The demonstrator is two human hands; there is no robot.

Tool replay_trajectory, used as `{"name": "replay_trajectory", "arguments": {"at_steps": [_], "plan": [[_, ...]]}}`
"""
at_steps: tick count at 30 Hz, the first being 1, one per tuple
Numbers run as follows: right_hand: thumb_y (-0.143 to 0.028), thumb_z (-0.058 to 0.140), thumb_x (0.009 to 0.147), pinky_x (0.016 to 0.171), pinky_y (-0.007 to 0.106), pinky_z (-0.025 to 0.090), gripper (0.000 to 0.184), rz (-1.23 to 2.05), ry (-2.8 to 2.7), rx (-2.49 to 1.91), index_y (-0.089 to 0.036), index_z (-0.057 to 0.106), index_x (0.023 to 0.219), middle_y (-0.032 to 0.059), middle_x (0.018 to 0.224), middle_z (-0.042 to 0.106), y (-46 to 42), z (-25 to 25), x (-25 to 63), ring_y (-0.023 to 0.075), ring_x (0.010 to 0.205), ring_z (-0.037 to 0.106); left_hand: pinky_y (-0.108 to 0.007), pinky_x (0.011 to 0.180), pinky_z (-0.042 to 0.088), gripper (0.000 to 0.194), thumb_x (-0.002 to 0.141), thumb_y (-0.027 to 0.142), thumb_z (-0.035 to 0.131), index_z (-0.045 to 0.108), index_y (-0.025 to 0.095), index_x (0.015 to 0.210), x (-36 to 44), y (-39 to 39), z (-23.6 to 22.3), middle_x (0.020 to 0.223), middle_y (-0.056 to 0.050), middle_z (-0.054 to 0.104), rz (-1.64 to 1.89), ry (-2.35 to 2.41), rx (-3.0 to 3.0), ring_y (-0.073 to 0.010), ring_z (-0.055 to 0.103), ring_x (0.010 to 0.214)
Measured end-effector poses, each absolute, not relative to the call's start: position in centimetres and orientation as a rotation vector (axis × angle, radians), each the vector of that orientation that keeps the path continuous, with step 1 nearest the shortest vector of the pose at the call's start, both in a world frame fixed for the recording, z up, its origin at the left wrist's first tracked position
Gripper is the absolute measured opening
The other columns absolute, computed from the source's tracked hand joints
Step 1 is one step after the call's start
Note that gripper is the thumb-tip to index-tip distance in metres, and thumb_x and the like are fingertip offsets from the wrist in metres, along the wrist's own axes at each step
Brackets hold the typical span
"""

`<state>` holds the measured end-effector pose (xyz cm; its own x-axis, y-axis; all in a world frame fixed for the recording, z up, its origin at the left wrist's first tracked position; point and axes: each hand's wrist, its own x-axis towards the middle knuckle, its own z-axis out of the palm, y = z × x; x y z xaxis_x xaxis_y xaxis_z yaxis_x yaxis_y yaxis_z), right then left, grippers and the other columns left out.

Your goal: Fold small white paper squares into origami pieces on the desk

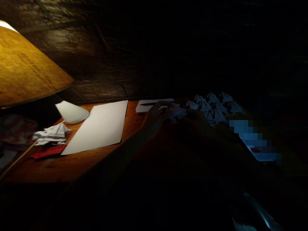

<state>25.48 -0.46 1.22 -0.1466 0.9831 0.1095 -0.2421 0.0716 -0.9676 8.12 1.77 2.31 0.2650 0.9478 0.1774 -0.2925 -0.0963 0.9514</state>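
Observation:
My left hand reaches over the table with its fingers closed on a small folded paper figure. On the figure's right side is my right hand, deep in shadow, its fingers curled against the paper. Just beyond them, several similar folded paper figures stand in a cluster. A few white paper sheets lie behind my left hand, with a dark slim shape or shadow across them.
A large white sheet lies on the wooden table. Left of it are a white rounded object, another folded paper piece and a red strip-like item. A lampshade overhangs the left; a lit, blurred-out screen lies right.

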Motion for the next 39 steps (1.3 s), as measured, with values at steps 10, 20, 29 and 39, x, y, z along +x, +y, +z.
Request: {"name": "replay_trajectory", "arguments": {"at_steps": [10, 20, 29, 39], "plan": [[-0.041, 0.093, 0.062, 0.069, 0.033, 0.050, 0.035, 1.386, -1.210, -0.925, -0.020, 0.072, 0.082, 0.0022, 0.076, 0.071, -0.2, 0.4, 25.7, 0.0175, 0.071, 0.064, -0.028, 0.072, 0.056, 0.041, 0.069, 0.031, 0.089, 0.065, 0.020, 0.100, 7.9, 1.6, 2.4, 0.089, -0.002, 0.070, 1.183, 0.729, 1.302, -0.0155, 0.068, 0.080], [-0.043, 0.085, 0.073, 0.074, 0.032, 0.050, 0.029, 1.497, -1.152, -0.805, -0.020, 0.068, 0.070, 0.0015, 0.075, 0.064, -1.1, 2.1, 25.9, 0.0170, 0.075, 0.062, -0.024, 0.066, 0.053, 0.034, 0.065, 0.021, 0.081, 0.061, 0.020, 0.093, 7.8, 1.9, 3.0, 0.095, -0.001, 0.069, 1.247, 0.715, 1.131, -0.0135, 0.066, 0.079], [-0.037, 0.083, 0.068, 0.061, 0.027, 0.044, 0.026, 1.313, -1.232, -0.992, -0.018, 0.065, 0.064, 0.0000, 0.065, 0.060, -0.4, 1.4, 26.3, 0.0132, 0.063, 0.055, -0.022, 0.064, 0.054, 0.037, 0.063, 0.018, 0.080, 0.058, 0.019, 0.092, 7.8, 2.0, 3.0, 0.095, 0.000, 0.068, 1.282, 0.716, 1.127, -0.0129, 0.067, 0.079], [-0.028, 0.075, 0.062, 0.051, 0.027, 0.047, 0.016, 1.408, -1.067, -1.161, -0.017, 0.063, 0.061, 0.0035, 0.062, 0.063, -0.4, 2.0, 26.1, 0.0146, 0.055, 0.059, -0.019, 0.061, 0.049, 0.040, 0.060, 0.017, 0.085, 0.060, 0.019, 0.092, 7.9, 2.4, 2.3, 0.091, 0.002, 0.067, 1.313, 0.650, 1.257, -0.0085, 0.062, 0.071]]}}
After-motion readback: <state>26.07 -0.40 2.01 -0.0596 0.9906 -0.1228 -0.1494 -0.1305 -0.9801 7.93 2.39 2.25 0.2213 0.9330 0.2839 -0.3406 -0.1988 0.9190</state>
